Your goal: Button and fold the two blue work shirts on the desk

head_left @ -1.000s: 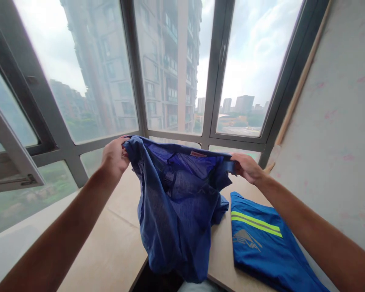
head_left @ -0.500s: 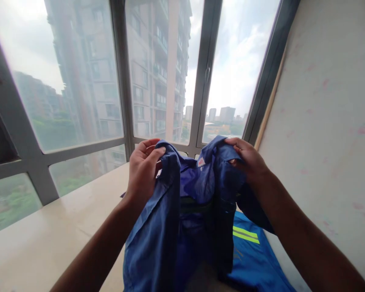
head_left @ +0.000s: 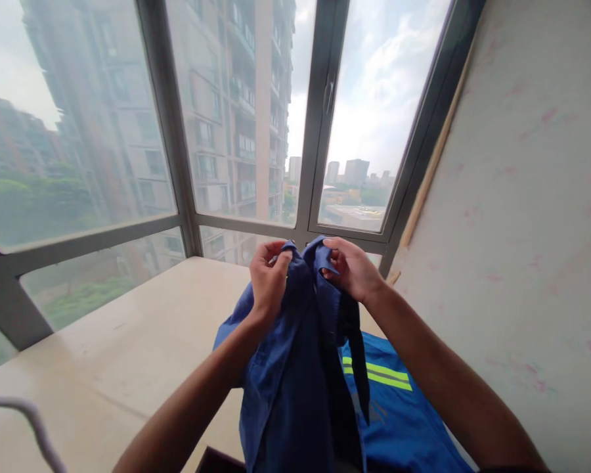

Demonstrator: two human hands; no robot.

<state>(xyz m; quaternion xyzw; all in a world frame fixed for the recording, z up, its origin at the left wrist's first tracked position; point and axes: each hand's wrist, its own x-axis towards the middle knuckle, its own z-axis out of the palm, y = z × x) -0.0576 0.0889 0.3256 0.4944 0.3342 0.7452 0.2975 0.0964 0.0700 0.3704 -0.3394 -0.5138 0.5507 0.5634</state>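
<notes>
A dark blue work jacket hangs in front of me, lifted by its collar area, with its lower part running out of the bottom of the view. My left hand pinches one side of the collar between thumb and fingers. On the other side, my right hand grips the opposite collar edge. The two held edges are close together, almost meeting. Behind and right of the jacket, a brighter blue garment with yellow-green and grey stripes lies on the pale surface.
A cream-coloured sill or tabletop stretches left below the grey-framed windows. The flower-patterned wall rises on the right. At the lower left is a pale curved cable or tube; a dark edge shows at bottom centre.
My hands have drawn the two collar sides toward each other, closing the gap where the inside and its label showed. The view has shifted slightly; the pale cable now shows at lower left.
</notes>
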